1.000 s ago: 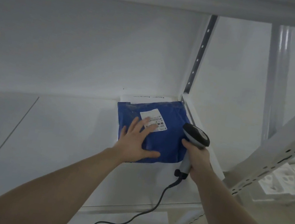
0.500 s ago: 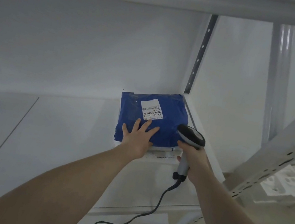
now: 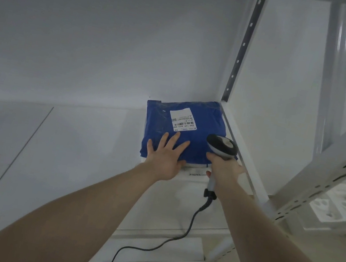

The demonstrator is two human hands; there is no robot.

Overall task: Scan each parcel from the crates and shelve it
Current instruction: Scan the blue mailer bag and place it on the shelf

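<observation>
White shelf (image 3: pixel 83 161), deep and bare but for one corner, bounded at the back right by a perforated upright (image 3: pixel 243 48). Blue parcel (image 3: pixel 198 140) lay flat in that back right corner, label (image 3: pixel 183 118) facing up, on top of a white packet (image 3: pixel 195 171) whose front edge just showed beneath. Left hand (image 3: pixel 166 157) rested flat on the parcel's near edge, fingers straight and spread, gripping nothing. Right hand (image 3: pixel 224 171) was wrapped round the handle of a scanner (image 3: pixel 221 147), head hovering over the parcel's right side, cable (image 3: pixel 171 239) trailing down over the shelf's front lip. Shelving looked nearly done. Risks from here, as judgement only: blue bag, probably slick plastic on another packet, could slide forward with the palm on withdrawal; scanner head, close to the bag, could nudge it askew; dangling cable could catch on the shelf lip and jerk the scanner.
</observation>
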